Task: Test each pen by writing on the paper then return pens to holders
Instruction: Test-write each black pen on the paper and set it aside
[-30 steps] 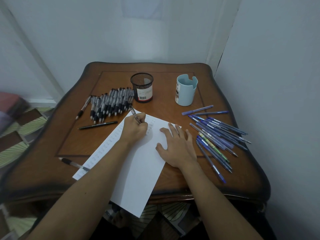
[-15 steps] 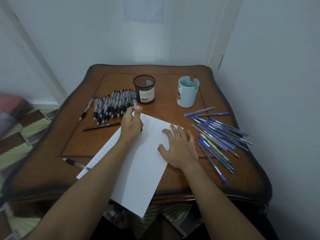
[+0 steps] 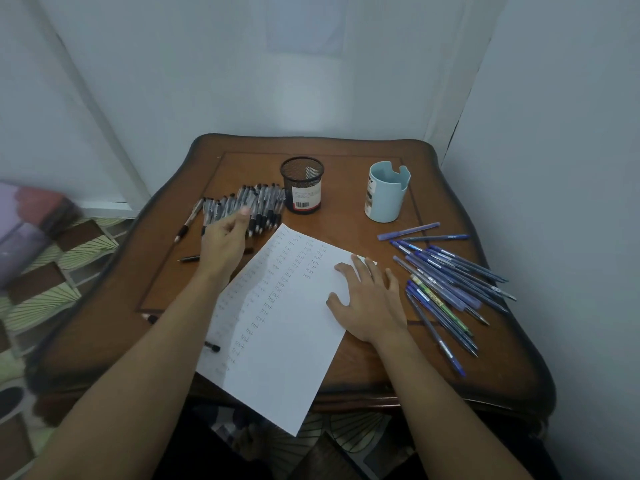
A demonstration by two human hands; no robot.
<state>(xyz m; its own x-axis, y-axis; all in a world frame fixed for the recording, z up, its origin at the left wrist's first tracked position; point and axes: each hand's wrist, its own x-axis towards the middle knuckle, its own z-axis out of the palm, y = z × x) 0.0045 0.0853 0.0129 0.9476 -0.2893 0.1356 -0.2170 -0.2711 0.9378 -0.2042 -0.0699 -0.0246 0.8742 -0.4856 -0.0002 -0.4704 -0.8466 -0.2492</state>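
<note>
White paper [image 3: 277,323], columns of small writing | left hand [image 3: 223,240] blurred, grip unclear | right hand [image 3: 370,303] flat on it

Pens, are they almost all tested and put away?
Not yet. Done: the white paper sheet has several columns of test words. In hand: the left hand hovers over the row of black pens; the right hand presses the sheet flat. Left: the black mesh holder and light blue cup look empty, blue pens lie loose.
</note>
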